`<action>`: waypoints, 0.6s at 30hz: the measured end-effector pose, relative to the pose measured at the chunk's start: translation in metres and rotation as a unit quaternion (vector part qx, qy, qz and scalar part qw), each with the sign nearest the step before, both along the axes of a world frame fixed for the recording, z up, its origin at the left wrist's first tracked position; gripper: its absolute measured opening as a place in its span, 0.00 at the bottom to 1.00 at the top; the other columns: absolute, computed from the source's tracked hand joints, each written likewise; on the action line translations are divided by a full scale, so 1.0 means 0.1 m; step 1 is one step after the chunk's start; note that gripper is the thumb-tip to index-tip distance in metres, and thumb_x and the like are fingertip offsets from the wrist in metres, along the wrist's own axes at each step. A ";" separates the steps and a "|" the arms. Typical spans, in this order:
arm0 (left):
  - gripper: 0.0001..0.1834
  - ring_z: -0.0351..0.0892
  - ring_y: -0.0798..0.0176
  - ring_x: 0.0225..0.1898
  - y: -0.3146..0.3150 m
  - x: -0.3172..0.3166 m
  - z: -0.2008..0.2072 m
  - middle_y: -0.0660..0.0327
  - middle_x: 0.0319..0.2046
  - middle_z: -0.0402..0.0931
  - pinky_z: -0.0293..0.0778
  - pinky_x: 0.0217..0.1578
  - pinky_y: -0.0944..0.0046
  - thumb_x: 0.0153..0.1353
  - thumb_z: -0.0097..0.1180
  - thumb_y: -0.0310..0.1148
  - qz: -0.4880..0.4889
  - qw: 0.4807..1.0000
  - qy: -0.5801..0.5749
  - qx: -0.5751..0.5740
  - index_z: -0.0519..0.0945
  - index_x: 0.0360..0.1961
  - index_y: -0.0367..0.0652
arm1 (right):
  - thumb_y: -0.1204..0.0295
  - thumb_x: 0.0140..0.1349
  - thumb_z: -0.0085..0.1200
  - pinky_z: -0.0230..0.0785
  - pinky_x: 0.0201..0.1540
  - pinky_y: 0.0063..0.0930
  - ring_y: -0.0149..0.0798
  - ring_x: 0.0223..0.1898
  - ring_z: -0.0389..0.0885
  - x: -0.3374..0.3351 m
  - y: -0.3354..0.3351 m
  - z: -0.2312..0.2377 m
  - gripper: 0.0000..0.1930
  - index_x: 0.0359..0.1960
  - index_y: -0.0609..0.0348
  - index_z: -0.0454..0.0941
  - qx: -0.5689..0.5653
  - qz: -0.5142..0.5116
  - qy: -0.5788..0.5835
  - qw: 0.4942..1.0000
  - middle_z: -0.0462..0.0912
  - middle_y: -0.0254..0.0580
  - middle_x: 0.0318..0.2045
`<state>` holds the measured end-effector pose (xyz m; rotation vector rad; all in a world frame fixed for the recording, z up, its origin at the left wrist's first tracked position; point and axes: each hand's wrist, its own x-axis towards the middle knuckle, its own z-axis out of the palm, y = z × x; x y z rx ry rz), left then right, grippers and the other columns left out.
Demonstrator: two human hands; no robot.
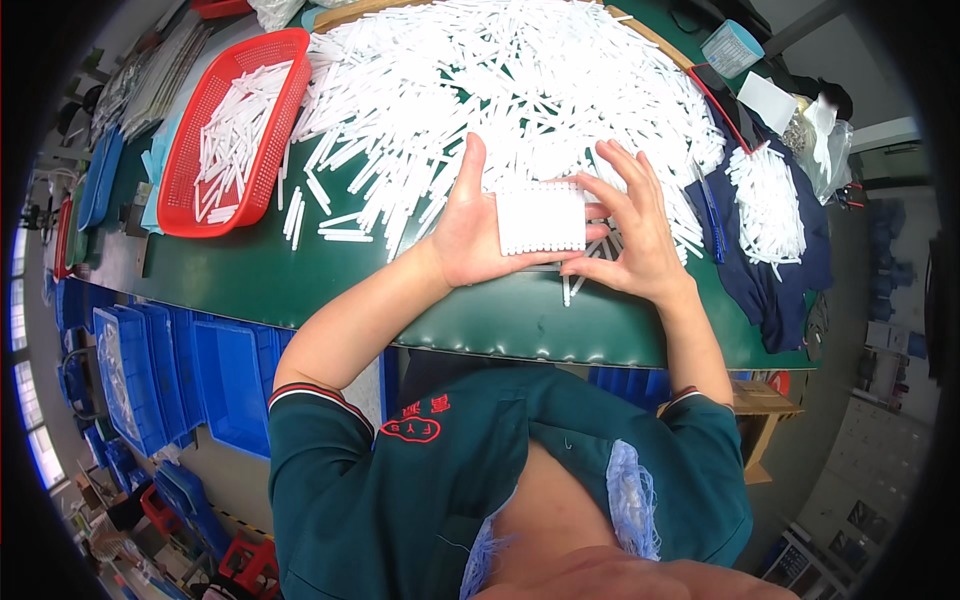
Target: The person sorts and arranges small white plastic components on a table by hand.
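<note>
A flat layer of short white plastic sticks [541, 220], side by side, rests across the fingers of my left hand [466, 232]. That hand is turned palm up, its thumb raised clear, and its fingers pass beneath the layer, mostly hidden by it. At the layer's right end, my right hand [640, 230] curves around with the thumb by the near edge and the index finger by the far edge. Small round ends show along the near edge. Both hands are just above a big heap of loose white sticks [430, 90] on the green table [500, 320].
A red perforated basket [172, 195] with more sticks stands on the left. To the right, another pile of sticks [768, 205] lies on dark blue cloth [735, 270] beside a blue pen [713, 215]. A light blue cup [732, 48] stands far right; blue bins [235, 385] sit below the table.
</note>
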<state>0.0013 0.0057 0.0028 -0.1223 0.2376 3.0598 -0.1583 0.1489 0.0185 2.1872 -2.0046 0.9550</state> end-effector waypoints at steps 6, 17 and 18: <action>0.61 0.52 0.38 0.66 -0.03 0.00 -0.14 0.49 0.66 0.54 0.49 0.64 0.40 0.48 0.24 0.81 -0.017 0.991 0.101 0.090 0.52 0.68 0.39 | 0.47 0.37 0.67 0.42 0.65 0.62 0.56 0.66 0.56 0.02 0.00 0.01 0.38 0.55 0.40 0.75 0.003 0.025 0.006 1.000 0.60 0.53 0.64; 0.56 0.56 0.48 0.66 0.01 0.01 -0.03 0.52 0.66 0.55 0.49 0.64 0.37 0.50 0.25 0.80 0.020 0.999 -0.019 -0.018 0.52 0.69 0.45 | 0.38 0.41 0.61 0.39 0.67 0.59 0.59 0.66 0.54 -0.01 0.00 0.08 0.33 0.48 0.38 0.81 0.037 0.035 0.077 0.996 0.58 0.56 0.65; 0.56 0.56 0.48 0.66 0.00 0.00 -0.03 0.52 0.66 0.55 0.49 0.64 0.37 0.50 0.25 0.80 0.019 0.999 -0.019 -0.018 0.52 0.69 0.45 | 0.38 0.41 0.61 0.39 0.67 0.58 0.59 0.66 0.54 -0.03 0.00 0.08 0.33 0.48 0.37 0.81 0.032 0.031 0.076 0.996 0.58 0.56 0.65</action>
